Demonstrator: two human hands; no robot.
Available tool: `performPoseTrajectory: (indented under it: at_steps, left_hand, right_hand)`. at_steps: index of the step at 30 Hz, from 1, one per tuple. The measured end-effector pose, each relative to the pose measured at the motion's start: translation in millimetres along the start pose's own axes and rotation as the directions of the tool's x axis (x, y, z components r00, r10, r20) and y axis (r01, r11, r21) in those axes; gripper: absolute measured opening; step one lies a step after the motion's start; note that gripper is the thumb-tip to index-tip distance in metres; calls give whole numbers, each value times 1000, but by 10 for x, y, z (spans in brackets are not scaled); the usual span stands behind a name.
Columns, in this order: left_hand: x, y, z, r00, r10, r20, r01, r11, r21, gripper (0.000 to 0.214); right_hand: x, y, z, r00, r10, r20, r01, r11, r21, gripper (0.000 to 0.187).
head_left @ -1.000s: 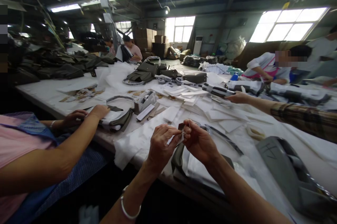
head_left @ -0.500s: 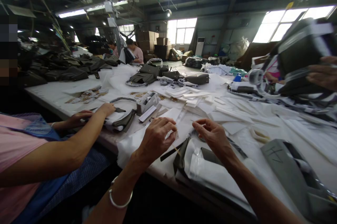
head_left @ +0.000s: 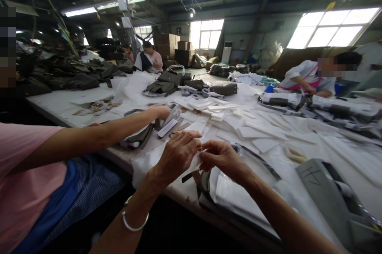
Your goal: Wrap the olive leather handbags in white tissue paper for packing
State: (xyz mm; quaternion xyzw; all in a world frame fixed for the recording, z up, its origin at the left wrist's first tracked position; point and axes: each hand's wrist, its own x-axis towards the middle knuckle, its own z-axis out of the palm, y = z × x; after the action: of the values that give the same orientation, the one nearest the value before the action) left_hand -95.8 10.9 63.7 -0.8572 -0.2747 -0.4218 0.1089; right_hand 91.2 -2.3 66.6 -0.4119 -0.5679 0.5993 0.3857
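Observation:
My left hand, with a silver bangle on the wrist, and my right hand meet fingertip to fingertip just above the table edge. Both are closed in a pinch on something small that I cannot make out. Under them lies a dark olive bag wrapped in white paper and clear film, with a dark strap poking out to the left. A thin curved handle runs to the right of my right hand.
A co-worker in pink at the left stretches an arm across to a small grey dispenser. White paper sheets cover the table. A grey bag lies at the right. Olive bags and other workers sit further back.
My hands, apart half a second ago, have come together in a pinch. The co-worker's arm has reached forward to the dispenser. The bag held up at the right is no longer raised.

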Motion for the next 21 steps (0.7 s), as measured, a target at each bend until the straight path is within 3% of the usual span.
performPoseTrajectory:
  at_steps: [6, 10, 12, 16, 18, 21]
  left_hand:
    - [33, -35, -9, 999, 15, 30, -16, 1000, 18, 11]
    - [53, -28, -12, 999, -35, 37, 38, 996, -81, 12]
    - [39, -7, 4, 991, -132, 9, 132, 972, -195, 12]
    - [-43, 71, 72, 913, -396, 93, 391, 790, -473, 28]
    - [-94, 109, 121, 875, -464, 139, 463, 716, -523, 21]
    - [-158, 138, 195, 844, -526, 105, 501, 701, -507, 6]
  right_hand:
    - [25, -29, 22, 1000, 18, -14, -19, 994, -106, 49]
    - [55, -55, 11, 986, -135, -101, 111, 971, -214, 46]
    - [56, -65, 11, 973, -169, -156, 135, 968, -210, 40]
    - [40, -65, 13, 975, -121, -186, 108, 991, -75, 34]
    - [32, -60, 6, 976, -109, -187, 109, 994, -10, 31]
    - [27, -50, -20, 978, -87, -190, 96, 995, 40, 26]
